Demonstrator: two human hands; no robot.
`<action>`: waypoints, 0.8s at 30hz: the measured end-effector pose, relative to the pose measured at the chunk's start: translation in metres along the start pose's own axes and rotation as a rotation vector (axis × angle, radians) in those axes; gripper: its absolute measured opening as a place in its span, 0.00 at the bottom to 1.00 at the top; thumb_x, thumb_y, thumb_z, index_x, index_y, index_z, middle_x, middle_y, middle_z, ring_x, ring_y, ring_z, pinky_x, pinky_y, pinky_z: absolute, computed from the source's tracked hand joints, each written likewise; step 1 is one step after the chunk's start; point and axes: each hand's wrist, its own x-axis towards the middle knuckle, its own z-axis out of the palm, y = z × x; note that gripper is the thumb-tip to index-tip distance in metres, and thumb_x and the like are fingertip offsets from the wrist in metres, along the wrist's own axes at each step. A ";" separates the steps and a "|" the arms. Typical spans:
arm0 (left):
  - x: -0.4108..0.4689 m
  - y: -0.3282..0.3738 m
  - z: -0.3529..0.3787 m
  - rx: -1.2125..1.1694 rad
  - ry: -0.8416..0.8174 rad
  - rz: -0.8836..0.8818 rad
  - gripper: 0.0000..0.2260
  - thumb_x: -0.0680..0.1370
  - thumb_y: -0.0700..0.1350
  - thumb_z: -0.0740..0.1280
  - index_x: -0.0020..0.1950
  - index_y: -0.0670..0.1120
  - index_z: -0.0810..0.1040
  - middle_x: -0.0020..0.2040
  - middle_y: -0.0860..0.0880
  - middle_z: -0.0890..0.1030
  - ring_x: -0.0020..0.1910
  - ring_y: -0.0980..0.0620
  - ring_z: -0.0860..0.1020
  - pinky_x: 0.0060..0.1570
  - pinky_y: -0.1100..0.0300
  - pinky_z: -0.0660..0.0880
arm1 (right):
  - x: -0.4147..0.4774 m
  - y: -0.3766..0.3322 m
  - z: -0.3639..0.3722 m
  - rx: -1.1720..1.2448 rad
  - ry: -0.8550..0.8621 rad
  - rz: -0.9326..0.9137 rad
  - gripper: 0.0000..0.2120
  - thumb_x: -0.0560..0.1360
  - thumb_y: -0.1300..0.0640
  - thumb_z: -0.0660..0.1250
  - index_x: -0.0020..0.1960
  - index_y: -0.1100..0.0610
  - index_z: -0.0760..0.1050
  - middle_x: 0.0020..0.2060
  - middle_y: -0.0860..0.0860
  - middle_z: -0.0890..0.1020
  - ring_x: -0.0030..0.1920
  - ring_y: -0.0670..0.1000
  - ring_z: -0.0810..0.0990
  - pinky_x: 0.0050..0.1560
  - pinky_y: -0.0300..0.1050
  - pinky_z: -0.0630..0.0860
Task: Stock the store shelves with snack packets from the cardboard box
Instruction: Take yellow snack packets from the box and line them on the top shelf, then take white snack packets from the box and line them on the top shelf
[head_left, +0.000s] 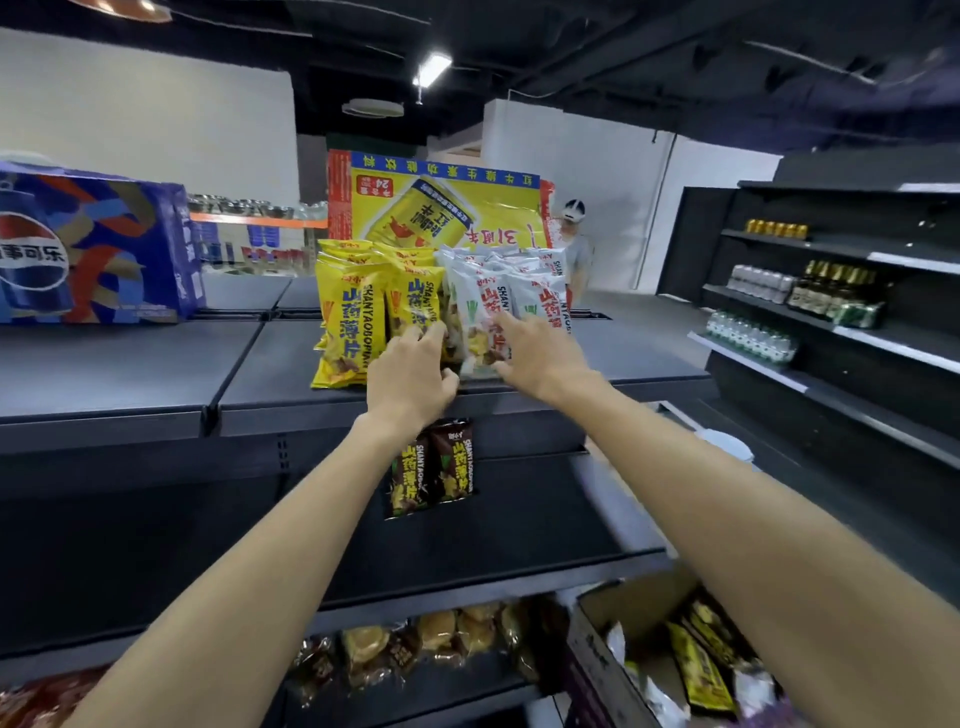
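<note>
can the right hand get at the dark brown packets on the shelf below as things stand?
Probably yes. The right hand rests on the white packets on the top shelf; the dark brown packets stand uncovered just below, with open space in front of them.

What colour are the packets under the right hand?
White snack packets with red lettering, clearest in the head view.

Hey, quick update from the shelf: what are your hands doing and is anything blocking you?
Left hand on yellow packets, right hand on white packets. Cardboard box holds more. Nothing blocking.
</note>
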 end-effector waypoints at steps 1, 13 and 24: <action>0.004 0.013 0.001 -0.010 -0.013 0.026 0.17 0.76 0.49 0.65 0.63 0.46 0.71 0.52 0.45 0.77 0.52 0.42 0.78 0.38 0.53 0.72 | -0.005 0.016 -0.003 -0.010 -0.005 0.031 0.22 0.76 0.52 0.68 0.67 0.54 0.67 0.57 0.57 0.78 0.54 0.60 0.79 0.49 0.53 0.76; 0.030 0.177 0.057 -0.145 -0.172 0.312 0.18 0.75 0.47 0.66 0.64 0.49 0.71 0.53 0.47 0.79 0.51 0.43 0.78 0.46 0.50 0.76 | -0.064 0.168 -0.021 -0.003 -0.005 0.272 0.27 0.77 0.52 0.69 0.72 0.51 0.64 0.60 0.59 0.74 0.60 0.64 0.76 0.55 0.54 0.73; 0.027 0.314 0.143 -0.119 -0.224 0.315 0.11 0.75 0.48 0.66 0.56 0.48 0.74 0.50 0.49 0.80 0.50 0.45 0.77 0.42 0.56 0.69 | -0.112 0.324 -0.003 0.038 -0.060 0.345 0.23 0.76 0.52 0.69 0.69 0.53 0.67 0.60 0.58 0.74 0.60 0.62 0.75 0.54 0.51 0.72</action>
